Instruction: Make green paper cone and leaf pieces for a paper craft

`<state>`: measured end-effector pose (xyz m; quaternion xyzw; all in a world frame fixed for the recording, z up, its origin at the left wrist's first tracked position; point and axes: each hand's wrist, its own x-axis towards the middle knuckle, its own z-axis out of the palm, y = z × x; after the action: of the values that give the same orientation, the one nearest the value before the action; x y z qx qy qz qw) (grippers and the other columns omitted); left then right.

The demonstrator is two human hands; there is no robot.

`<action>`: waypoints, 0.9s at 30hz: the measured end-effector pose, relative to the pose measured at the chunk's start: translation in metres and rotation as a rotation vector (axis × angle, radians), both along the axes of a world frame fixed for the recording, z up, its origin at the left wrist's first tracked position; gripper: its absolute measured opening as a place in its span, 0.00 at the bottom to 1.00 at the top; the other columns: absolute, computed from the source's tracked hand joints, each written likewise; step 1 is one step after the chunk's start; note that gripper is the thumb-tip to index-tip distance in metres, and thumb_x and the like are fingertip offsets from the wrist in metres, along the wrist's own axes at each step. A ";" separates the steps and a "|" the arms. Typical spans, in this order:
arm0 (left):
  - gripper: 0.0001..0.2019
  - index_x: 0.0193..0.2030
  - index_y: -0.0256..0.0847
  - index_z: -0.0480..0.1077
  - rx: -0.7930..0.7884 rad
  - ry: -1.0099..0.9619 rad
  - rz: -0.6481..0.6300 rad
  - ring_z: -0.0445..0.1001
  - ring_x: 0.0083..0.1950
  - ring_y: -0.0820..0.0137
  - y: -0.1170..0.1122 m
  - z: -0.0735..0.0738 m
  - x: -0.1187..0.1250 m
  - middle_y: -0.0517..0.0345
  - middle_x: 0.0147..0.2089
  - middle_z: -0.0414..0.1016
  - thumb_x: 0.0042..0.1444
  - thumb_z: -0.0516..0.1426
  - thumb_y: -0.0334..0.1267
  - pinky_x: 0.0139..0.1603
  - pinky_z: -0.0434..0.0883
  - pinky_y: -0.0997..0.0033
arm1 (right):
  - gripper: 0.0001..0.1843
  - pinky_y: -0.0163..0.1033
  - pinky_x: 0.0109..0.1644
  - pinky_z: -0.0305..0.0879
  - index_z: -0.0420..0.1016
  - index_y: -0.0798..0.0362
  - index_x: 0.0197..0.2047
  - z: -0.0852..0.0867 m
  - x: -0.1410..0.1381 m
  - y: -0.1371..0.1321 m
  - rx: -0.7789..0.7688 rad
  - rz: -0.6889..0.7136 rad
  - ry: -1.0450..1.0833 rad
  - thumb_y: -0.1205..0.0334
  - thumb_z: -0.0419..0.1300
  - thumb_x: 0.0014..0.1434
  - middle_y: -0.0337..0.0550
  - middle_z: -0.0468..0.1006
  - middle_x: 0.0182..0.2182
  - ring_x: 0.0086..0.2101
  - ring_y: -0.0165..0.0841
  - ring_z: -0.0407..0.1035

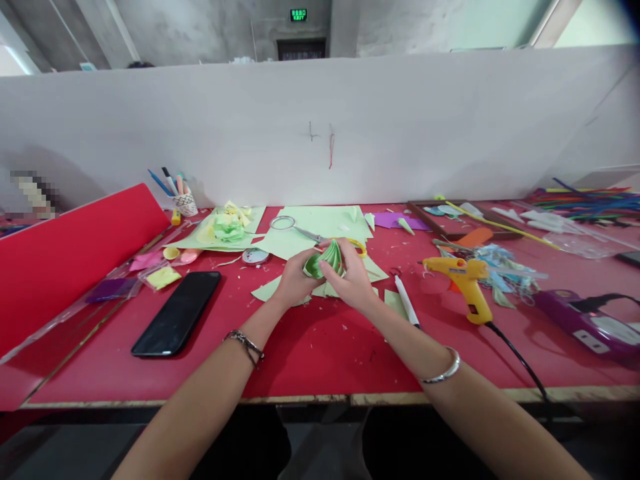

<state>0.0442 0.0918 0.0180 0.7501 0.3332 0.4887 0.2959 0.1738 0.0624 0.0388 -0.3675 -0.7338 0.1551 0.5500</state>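
Both hands meet over the middle of the red table [310, 353]. My left hand [293, 280] and my right hand [353, 277] are closed around a folded green paper piece [326, 260], fingers pinching its layered folds from either side. Under the hands lie pale green paper sheets [320, 223] and offcuts. Scissors [295, 228] rest on that paper just behind the hands. A white glue stick [406, 301] lies to the right of my right wrist.
A black phone [177, 312] lies at left, beside a red board [65, 257] and a pen cup [184, 200]. A yellow glue gun [465, 280] with a black cord, a purple device [585, 320], a tray [460, 223] and coloured sticks [590, 200] occupy the right.
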 end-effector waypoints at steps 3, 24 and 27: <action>0.20 0.44 0.37 0.68 -0.002 -0.001 0.002 0.70 0.40 0.65 0.001 0.000 0.000 0.55 0.40 0.73 0.39 0.59 0.32 0.38 0.67 0.69 | 0.07 0.40 0.43 0.61 0.67 0.53 0.36 0.000 0.001 0.003 0.004 -0.053 0.023 0.64 0.54 0.51 0.43 0.63 0.35 0.38 0.34 0.62; 0.09 0.30 0.39 0.61 -0.016 0.018 0.102 0.62 0.27 0.76 0.006 -0.002 -0.001 0.66 0.25 0.63 0.44 0.58 0.37 0.28 0.61 0.77 | 0.06 0.35 0.29 0.67 0.66 0.52 0.30 -0.006 0.001 0.008 -0.182 0.017 0.441 0.59 0.59 0.49 0.38 0.69 0.28 0.25 0.27 0.67; 0.10 0.32 0.40 0.60 -0.001 -0.003 0.135 0.62 0.28 0.76 0.008 -0.004 -0.001 0.65 0.27 0.63 0.44 0.58 0.35 0.29 0.61 0.77 | 0.06 0.36 0.31 0.67 0.66 0.52 0.29 -0.006 0.000 0.008 -0.189 0.050 0.370 0.60 0.58 0.49 0.38 0.69 0.28 0.26 0.28 0.67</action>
<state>0.0429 0.1000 0.0140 0.7251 0.3827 0.5084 0.2632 0.1735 0.0700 0.0324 -0.3642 -0.6116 0.3015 0.6344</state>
